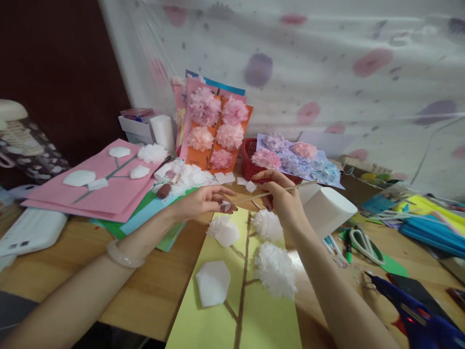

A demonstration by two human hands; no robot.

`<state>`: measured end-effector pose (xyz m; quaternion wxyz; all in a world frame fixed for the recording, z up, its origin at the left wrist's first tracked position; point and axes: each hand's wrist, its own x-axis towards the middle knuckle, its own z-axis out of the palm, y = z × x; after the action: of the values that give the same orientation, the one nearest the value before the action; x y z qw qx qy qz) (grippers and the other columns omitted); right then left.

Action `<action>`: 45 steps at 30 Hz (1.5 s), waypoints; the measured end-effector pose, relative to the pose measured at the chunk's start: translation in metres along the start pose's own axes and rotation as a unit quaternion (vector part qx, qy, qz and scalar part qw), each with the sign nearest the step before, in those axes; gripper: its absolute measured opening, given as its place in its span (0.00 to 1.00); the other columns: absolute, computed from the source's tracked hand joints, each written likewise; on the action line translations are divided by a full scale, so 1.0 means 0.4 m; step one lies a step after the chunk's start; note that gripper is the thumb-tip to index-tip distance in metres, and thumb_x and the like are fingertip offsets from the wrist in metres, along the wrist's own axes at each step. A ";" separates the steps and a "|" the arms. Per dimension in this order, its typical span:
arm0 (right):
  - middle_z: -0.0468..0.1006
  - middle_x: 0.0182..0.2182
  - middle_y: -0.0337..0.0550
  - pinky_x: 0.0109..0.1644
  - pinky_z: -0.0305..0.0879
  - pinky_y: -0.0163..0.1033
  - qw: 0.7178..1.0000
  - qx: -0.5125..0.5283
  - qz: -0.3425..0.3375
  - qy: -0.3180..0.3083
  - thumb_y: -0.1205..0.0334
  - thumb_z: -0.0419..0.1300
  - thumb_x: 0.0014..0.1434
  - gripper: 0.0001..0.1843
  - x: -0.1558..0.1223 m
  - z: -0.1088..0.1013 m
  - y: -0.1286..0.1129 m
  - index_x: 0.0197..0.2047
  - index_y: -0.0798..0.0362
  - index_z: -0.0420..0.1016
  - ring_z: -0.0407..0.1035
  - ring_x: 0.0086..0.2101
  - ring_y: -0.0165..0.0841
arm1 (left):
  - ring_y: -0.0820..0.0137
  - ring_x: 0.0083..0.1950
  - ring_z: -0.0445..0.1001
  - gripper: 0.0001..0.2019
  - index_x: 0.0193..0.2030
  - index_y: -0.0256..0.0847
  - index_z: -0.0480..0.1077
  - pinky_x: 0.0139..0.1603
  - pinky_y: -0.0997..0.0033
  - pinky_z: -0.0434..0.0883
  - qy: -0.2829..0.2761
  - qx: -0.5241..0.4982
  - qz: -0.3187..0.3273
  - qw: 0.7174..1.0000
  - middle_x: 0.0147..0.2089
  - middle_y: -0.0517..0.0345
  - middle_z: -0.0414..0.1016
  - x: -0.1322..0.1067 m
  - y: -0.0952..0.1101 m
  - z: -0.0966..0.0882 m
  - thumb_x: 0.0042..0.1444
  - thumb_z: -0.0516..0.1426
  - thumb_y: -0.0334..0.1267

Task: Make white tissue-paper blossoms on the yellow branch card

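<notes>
My right hand [279, 194] pinches a thin wooden stick [250, 197] that points left toward my other hand. Between the fingertips of my left hand [209, 199] is a small white paper piece [225, 206], close to the stick's tip; whether the two touch I cannot tell. Beneath both hands lies a yellow sheet [271, 320] with a brown drawn stem and branches [242, 286]. Fluffy white paper blossoms [275, 269] stand on its right branches. A flat white paper shape [213, 283] sits lower left, and another one above it is partly fringed with tufts.
A blue glue gun [410, 305] with a red light lies at right, near scissors [366, 247] and a white paper roll [329, 211]. Pink sheets [119, 208] with white shapes lie left. Behind are flower-covered cards [218, 128], a red basket [250, 162] and loose paper squares [225, 178].
</notes>
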<state>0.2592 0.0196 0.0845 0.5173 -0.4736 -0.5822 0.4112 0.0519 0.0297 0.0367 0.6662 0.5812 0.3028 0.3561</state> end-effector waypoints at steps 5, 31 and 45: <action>0.62 0.13 0.27 0.17 0.43 0.31 1.000 0.008 -0.021 -0.014 0.63 0.56 0.47 0.09 -0.003 0.001 -0.003 0.33 0.53 0.71 0.51 0.13 0.22 | 0.64 0.47 0.80 0.14 0.48 0.34 0.72 0.57 0.58 0.70 0.024 -0.075 -0.027 0.996 0.42 0.48 0.83 0.002 0.001 0.000 0.55 0.60 0.33; 0.66 0.21 0.30 0.18 0.43 0.31 0.999 0.006 -0.029 -0.013 0.63 0.58 0.48 0.08 0.001 0.005 0.017 0.34 0.53 0.72 0.52 0.13 0.19 | 0.72 0.43 0.77 0.19 0.45 0.35 0.73 0.50 0.65 0.72 0.103 -0.010 0.019 0.994 0.38 0.56 0.79 0.021 -0.028 -0.028 0.44 0.64 0.23; 0.58 0.16 0.28 0.19 0.40 0.33 0.995 -0.055 0.022 -0.074 0.63 0.56 0.48 0.12 0.003 0.017 0.051 0.38 0.50 0.72 0.48 0.16 0.24 | 0.66 0.36 0.80 0.24 0.47 0.38 0.68 0.37 0.70 0.71 0.069 0.120 -0.070 0.988 0.31 0.60 0.81 0.021 -0.058 -0.048 0.39 0.62 0.26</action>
<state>0.2548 0.0251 0.0642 0.4363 -0.4825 -0.6301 0.4240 0.0436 0.0458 0.0113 0.5920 0.6084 0.4289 0.3090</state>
